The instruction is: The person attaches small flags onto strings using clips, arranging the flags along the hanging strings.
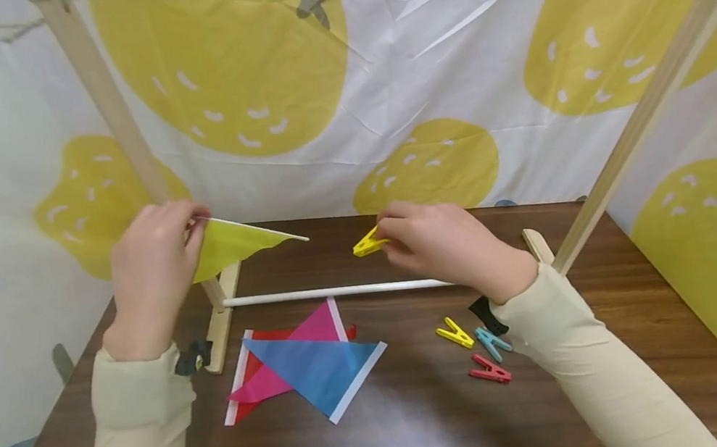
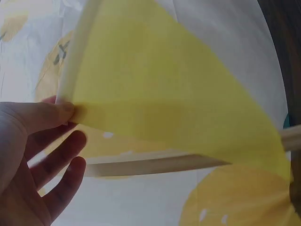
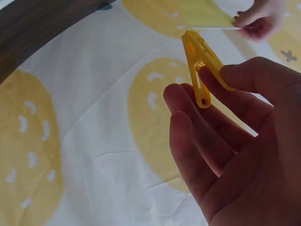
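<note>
Holds yellow flag [image 1: 231, 245] and yellow clip [image 1: 366, 244] apart.
Pinches flag by one corner with left hand [image 1: 156, 266], before left post [image 1: 103, 93]; pinches clip with right hand [image 1: 440, 240], right of flag.

Head view: from above and behind left hand [image 1: 155, 270] and right hand [image 1: 446, 242], facing forward and down; widest, farthest off, taking in table [image 1: 420, 439], wooden frame [image 1: 642, 124] and patterned sheet [image 1: 385, 104]. Left wrist view: close at left hand, looking past yellow pennant [image 1: 230, 247] toward patterned sheet; turned sideways, table along right edge. Right wrist view: close at right hand and held yellow clothespin [image 1: 367, 244], facing patterned sheet; tilted, table across upper left corner. All three share left hand, yellow pennant and patterned sheet; head and right wrist views share held yellow clothespin.
</note>
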Tool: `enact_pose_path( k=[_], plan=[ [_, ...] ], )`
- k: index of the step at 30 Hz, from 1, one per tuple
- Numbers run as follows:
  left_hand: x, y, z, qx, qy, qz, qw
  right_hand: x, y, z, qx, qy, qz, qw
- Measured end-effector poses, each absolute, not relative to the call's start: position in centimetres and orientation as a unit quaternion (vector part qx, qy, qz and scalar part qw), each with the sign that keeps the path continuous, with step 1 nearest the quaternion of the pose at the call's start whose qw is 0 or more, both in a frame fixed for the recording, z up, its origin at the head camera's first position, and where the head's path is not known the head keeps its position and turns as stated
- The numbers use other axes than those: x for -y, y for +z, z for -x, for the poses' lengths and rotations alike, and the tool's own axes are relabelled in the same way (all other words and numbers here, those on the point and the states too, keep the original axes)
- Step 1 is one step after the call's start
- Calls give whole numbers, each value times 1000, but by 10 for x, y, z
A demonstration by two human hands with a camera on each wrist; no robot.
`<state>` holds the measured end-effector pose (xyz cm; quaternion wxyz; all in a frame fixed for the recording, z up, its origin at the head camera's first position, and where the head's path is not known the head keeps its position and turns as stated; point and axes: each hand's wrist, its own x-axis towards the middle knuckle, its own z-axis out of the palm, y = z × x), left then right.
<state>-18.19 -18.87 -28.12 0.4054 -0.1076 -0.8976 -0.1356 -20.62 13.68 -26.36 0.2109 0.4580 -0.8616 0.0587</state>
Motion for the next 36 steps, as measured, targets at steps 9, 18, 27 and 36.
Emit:
enact_pose_path(
  k=[9,18,27,36],
  plan=[
    [193,-269,189,882,-110,133,439,-123,-247,211,843,33,-485,229],
    [196,-247,195,865,-130,128,467,-115,-225,221,832,12,-493,254],
    [202,-226,199,850,-170,112,486,-105,-200,224,827,-1,-498,262],
    [209,-215,204,852,-170,93,486,-94,-177,226,827,16,-507,244]
  ],
)
